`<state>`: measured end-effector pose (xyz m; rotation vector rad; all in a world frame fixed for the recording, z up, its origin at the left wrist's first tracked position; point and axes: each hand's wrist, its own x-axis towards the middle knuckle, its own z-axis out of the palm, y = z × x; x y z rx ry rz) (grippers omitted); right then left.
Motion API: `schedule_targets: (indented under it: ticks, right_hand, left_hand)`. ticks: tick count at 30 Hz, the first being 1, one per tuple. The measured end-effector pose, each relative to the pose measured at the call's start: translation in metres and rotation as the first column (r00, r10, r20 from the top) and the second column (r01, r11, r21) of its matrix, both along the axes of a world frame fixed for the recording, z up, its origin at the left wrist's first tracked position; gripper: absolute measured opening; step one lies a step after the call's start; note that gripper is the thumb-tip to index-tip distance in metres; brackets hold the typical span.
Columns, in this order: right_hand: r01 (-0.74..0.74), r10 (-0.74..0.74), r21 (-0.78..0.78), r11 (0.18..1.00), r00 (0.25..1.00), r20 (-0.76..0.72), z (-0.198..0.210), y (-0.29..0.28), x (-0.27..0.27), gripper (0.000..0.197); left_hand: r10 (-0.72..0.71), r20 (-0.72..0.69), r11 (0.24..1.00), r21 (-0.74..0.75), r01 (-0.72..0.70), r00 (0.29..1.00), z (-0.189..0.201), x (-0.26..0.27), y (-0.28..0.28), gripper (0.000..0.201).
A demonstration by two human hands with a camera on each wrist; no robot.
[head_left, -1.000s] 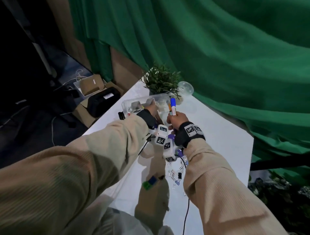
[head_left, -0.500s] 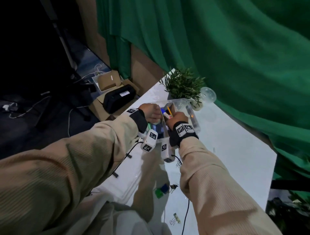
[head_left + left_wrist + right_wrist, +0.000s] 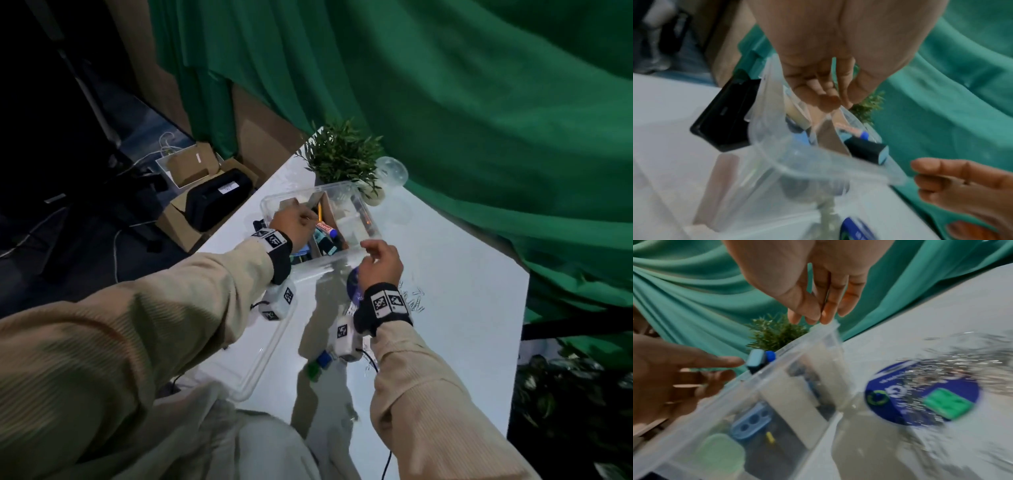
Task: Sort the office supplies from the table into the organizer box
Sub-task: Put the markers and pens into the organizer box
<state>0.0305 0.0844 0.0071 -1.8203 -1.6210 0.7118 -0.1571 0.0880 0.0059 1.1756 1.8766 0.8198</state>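
white table point(image 3: 445, 308) bears one organizer box point(image 3: 346, 255), two hands.

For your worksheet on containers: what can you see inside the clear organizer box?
Inside the organizer box: a blue-capped marker, a yellow pencil, cardboard dividers. The left hand covers part.

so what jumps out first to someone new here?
The clear plastic organizer box at the white table's far end, with markers already in it. The left hand reaches into it, the right hand hovers at its near rim. Silver paper clips lie scattered beside the right wrist.
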Motion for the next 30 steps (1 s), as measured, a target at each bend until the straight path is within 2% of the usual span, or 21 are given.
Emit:
schedule_targets:
  ticks: [1,3,6,8,10,13,16,19,22,25,28,30]
  right_hand:
    - [0.021,-0.021,-0.017,1.0,1.0,0.009,-0.004,-0.008,0.012,0.037]
    - [0.054,-0.052,-0.056,0.997,0.998,0.047,-0.014,-0.021,0.033,0.034]
    - [0.091,-0.083,-0.133,0.987,0.994,0.065,-0.025,-0.041,0.059,0.028]
    - [0.111,-0.11,-0.181,0.977,0.994,0.017,-0.029,-0.054,0.068,0.028]
    - [0.115,-0.118,-0.207,0.972,0.993,-0.005,-0.032,-0.061,0.072,0.027]
    - [0.053,-0.057,-0.22,0.974,0.998,-0.013,-0.029,-0.06,0.061,0.021]
    - [-0.037,0.026,-0.253,0.967,0.999,-0.046,-0.016,-0.048,0.034,0.019]
    - [-0.115,0.094,-0.306,0.945,0.992,-0.082,-0.001,-0.035,0.008,0.036]
    - [-0.198,0.182,-0.338,0.92,0.98,-0.081,0.005,-0.027,-0.006,0.057]
    - [-0.242,0.244,-0.364,0.899,0.969,-0.042,0.002,-0.027,-0.005,0.065]
    - [-0.166,0.138,-0.326,0.931,0.984,-0.108,-0.006,-0.035,0.016,0.061]
    - [-0.088,0.073,-0.31,0.947,0.995,-0.062,-0.015,-0.048,0.038,0.051]
  left_hand:
    - [-0.082,-0.136,0.995,0.047,0.089,0.987,-0.003,0.004,-0.001,0.021]
    - [-0.232,-0.35,0.959,0.075,0.274,0.907,-0.005,0.012,-0.004,0.028]
    - [-0.339,-0.492,0.92,0.007,0.393,0.802,-0.003,0.022,-0.002,0.033]
    - [-0.398,-0.514,0.893,-0.026,0.45,0.76,0.002,0.024,0.002,0.029]
    - [-0.423,-0.481,0.884,-0.032,0.467,0.768,0.006,0.022,0.004,0.029]
    - [-0.425,-0.45,0.877,0.01,0.481,0.785,0.008,0.018,0.0,0.031]
    - [-0.464,-0.522,0.827,0.036,0.561,0.716,0.003,0.016,-0.009,0.031]
    - [-0.384,-0.642,0.868,-0.006,0.496,0.663,-0.007,0.013,-0.011,0.031]
    - [-0.305,-0.628,0.913,0.021,0.408,0.715,-0.009,0.014,-0.01,0.028]
    - [-0.309,-0.606,0.915,0.021,0.403,0.733,-0.01,0.012,-0.009,0.031]
    - [-0.405,-0.667,0.871,-0.074,0.485,0.625,-0.013,0.014,-0.014,0.036]
    - [-0.441,-0.705,0.853,-0.135,0.505,0.556,-0.011,0.018,-0.018,0.038]
